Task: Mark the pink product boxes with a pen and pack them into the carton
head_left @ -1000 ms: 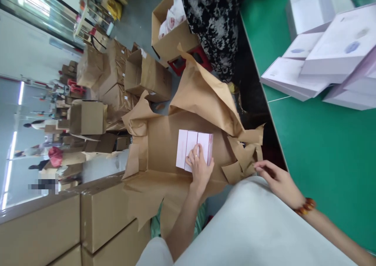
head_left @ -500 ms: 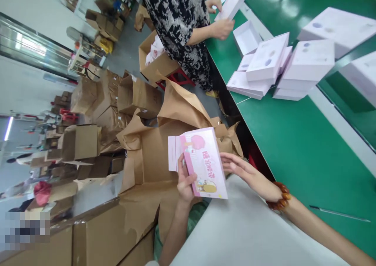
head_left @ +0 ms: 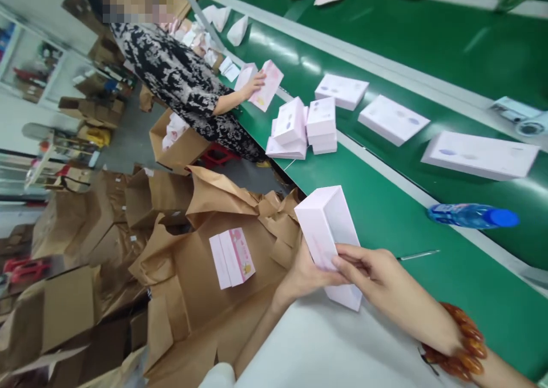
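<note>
Between my two hands, a pale pink-white cardboard box (head_left: 319,228) is held tilted in front of my body, beside the green table. My left hand (head_left: 306,274) grips it from beneath and the left. The fingers and thumb of my right hand (head_left: 372,268) pinch its near long edge; a beaded bracelet (head_left: 464,342) circles that wrist. A greyish inner or side face of the box turns right, and I cannot tell whether it is a lid or a base. Down in the large brown carton (head_left: 188,245) lie pale boxes, one with a pink printed face (head_left: 242,254).
Stacked pale boxes (head_left: 323,117) stand on the green table (head_left: 411,279), with further boxes (head_left: 394,120) on the belt behind. A blue bottle (head_left: 466,215) and a pen (head_left: 419,255) lie to the right. Across the table corner, a co-worker (head_left: 171,74) handles a pink box (head_left: 268,85).
The pink-printed box has left my hands, and a similar one now lies in the carton. Both hands now hold a plain pale box. My view has swung towards the table.
</note>
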A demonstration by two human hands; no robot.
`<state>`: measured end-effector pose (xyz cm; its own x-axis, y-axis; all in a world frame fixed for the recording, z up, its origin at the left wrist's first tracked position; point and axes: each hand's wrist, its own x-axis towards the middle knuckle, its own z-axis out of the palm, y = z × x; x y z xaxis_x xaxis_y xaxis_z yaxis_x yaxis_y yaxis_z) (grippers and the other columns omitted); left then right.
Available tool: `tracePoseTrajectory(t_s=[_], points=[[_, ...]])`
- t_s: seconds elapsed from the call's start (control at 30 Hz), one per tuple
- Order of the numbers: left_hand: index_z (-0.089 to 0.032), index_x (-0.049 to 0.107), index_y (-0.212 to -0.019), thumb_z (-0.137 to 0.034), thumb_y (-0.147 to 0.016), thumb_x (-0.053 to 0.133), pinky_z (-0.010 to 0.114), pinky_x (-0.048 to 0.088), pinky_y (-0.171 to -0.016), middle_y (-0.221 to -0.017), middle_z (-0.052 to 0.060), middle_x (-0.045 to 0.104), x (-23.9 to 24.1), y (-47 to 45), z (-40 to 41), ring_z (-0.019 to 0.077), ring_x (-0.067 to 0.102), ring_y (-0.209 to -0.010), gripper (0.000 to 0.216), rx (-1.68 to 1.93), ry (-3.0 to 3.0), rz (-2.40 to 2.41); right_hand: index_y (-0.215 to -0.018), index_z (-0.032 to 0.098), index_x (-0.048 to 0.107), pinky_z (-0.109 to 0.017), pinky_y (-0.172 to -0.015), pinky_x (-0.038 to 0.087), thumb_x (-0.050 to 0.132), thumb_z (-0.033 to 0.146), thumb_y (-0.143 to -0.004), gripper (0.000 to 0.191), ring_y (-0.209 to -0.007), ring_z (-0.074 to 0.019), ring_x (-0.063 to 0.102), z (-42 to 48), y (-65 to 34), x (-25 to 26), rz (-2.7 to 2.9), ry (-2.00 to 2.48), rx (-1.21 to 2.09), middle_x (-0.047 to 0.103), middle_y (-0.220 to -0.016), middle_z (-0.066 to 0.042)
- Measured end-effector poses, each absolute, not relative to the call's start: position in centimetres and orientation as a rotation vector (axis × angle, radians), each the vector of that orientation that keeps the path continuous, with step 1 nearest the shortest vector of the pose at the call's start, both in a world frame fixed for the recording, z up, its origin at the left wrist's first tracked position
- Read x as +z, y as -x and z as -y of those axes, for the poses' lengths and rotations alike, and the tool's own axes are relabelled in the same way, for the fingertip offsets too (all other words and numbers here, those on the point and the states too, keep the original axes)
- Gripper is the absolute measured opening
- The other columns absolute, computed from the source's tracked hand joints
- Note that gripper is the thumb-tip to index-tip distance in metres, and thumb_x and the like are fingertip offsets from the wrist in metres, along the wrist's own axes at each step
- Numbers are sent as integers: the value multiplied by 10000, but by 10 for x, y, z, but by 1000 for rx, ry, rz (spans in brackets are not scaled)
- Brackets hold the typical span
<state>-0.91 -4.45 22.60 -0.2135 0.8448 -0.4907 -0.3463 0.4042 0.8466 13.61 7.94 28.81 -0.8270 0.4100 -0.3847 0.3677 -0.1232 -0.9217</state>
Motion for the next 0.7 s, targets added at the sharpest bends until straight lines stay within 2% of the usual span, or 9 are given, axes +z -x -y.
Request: tracePoseTrajectory(t_s=[0.1, 0.17, 0.27, 0.37, 0.53, 0.7], points=[[-222, 640, -1194, -453, -490, 1129, 404, 631, -890, -1059, 50, 743, 223, 4, 42, 265, 727, -997, 887, 1180, -527, -1519, -1145, 275, 869, -338, -764, 642, 474, 497, -1084, 457, -748, -224, 752, -76, -149, 286, 2077, 947, 2105, 806, -835, -8], [-231, 600, -1250, -480, -526, 1112, 425, 627, -950, -1143, 67, 735, 224, 1, 43, 278, 724, -1068, 921, 1176, -520, -1510, -1099, 274, 865, -332, -760, 646, 507, 510, -1087, 429, -797, -230, 773, -69, -157, 278, 1997, 1026, 1996, 826, -894, -26], [-230, 567, -1363, -525, -610, 1076, 493, 590, -1101, -1316, 128, 723, 229, -3, 46, 342, 697, -1282, 955, 1179, -440, -1444, -1041, 261, 826, -348, -809, 655, 612, 508, -1057, 328, -873, -238, 782, -60, -166, 258, 1766, 1292, 1493, 837, -1033, -69], [-228, 523, -1483, -499, -626, 1076, 547, 543, -1187, -1393, 171, 720, 233, -9, 46, 390, 653, -1402, 1055, 1190, -417, -1400, -1031, 254, 788, -351, -802, 649, 662, 438, -1046, 224, -820, -215, 766, -61, -168, 240, 1698, 1371, 1149, 818, -1027, -57], [-206, 543, -1511, -463, -637, 1072, 561, 537, -1212, -1384, 201, 745, 223, -19, 44, 404, 668, -1401, 1053, 1206, -501, -1401, -1031, 259, 795, -323, -797, 648, 614, 336, -1094, 207, -844, -195, 791, -67, -160, 229, 1720, 1346, 1028, 830, -1031, -35], [-168, 607, -1432, -489, -547, 1099, 536, 539, -1216, -1348, 218, 761, 207, -23, 49, 413, 677, -1388, 1062, 1193, -492, -1571, -1032, 255, 729, -341, -790, 631, 580, 333, -1087, 177, -844, -205, 758, -68, -156, 230, 1693, 1393, 1079, 782, -1005, -38]])
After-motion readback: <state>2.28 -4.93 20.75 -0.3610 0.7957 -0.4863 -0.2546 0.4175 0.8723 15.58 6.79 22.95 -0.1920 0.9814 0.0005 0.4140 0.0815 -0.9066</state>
